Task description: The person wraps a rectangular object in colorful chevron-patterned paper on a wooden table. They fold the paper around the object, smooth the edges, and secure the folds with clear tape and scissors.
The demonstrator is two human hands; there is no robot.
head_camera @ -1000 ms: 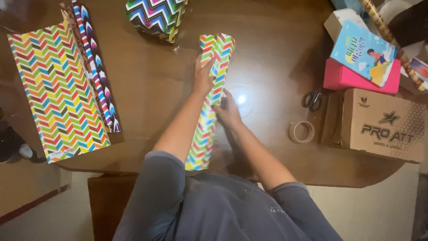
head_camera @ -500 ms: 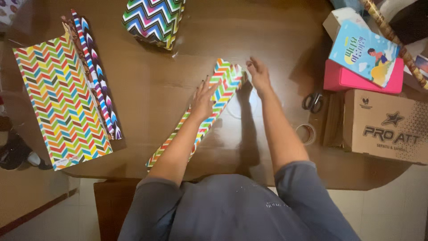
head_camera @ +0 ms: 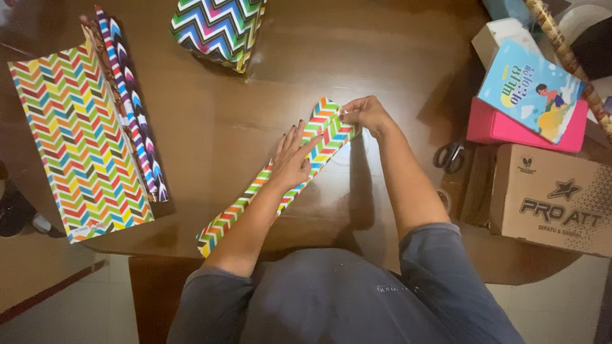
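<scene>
Lying diagonal across frame centre on table (head_camera: 395, 57): folded chevron paper (head_camera: 280, 172), lower end past table's near edge. Left hand (head_camera: 292, 159) flat on paper's middle, fingers straight and spread, gripping nothing. Right hand (head_camera: 363, 113) pinches paper's upper end, fingers curled on its edge. Flat sheet (head_camera: 76, 140) and rolls (head_camera: 131, 108) at left. Wrapped box (head_camera: 217, 25) top centre. Scissors (head_camera: 449, 155), carton (head_camera: 551, 197), book (head_camera: 532, 89) at right.
</scene>
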